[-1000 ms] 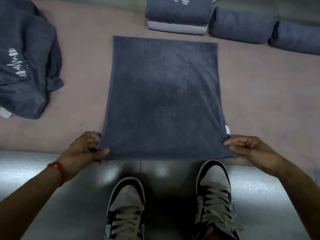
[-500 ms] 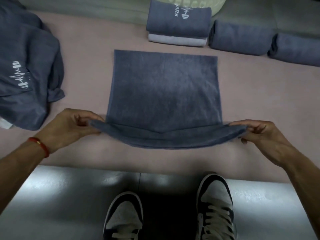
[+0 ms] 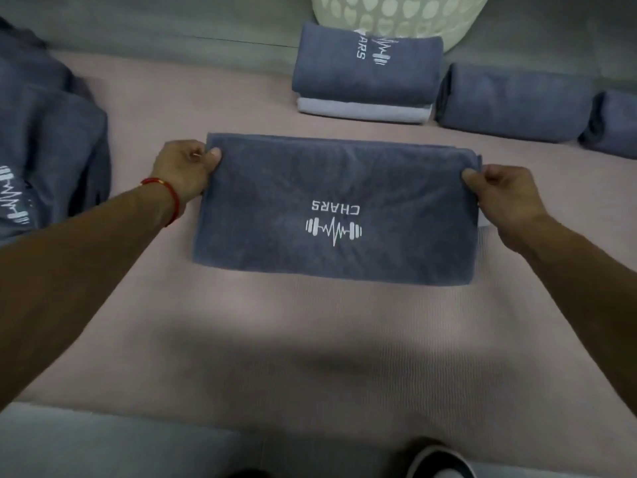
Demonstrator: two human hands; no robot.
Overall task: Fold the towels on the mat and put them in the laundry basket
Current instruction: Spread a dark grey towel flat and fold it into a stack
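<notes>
A dark blue towel (image 3: pixel 334 188) lies folded in half on the pink mat (image 3: pixel 310 339), its white CHARS logo facing up. My left hand (image 3: pixel 184 169) pinches its far left corner, thumb on top. My right hand (image 3: pixel 503 196) pinches the far right corner in the same way. The pale perforated laundry basket (image 3: pixel 400 15) stands beyond the mat at the top, only its lower part in view.
A folded stack of two towels (image 3: pixel 365 70) sits in front of the basket, with two rolled or folded towels (image 3: pixel 513 101) to its right. A heap of unfolded blue towels (image 3: pixel 41 139) lies at the left. My shoe (image 3: pixel 441 460) shows at the bottom edge.
Both hands lifted the towel's near edge and carried it forward onto the far edge, folding the towel in half. The logo now faces up.
</notes>
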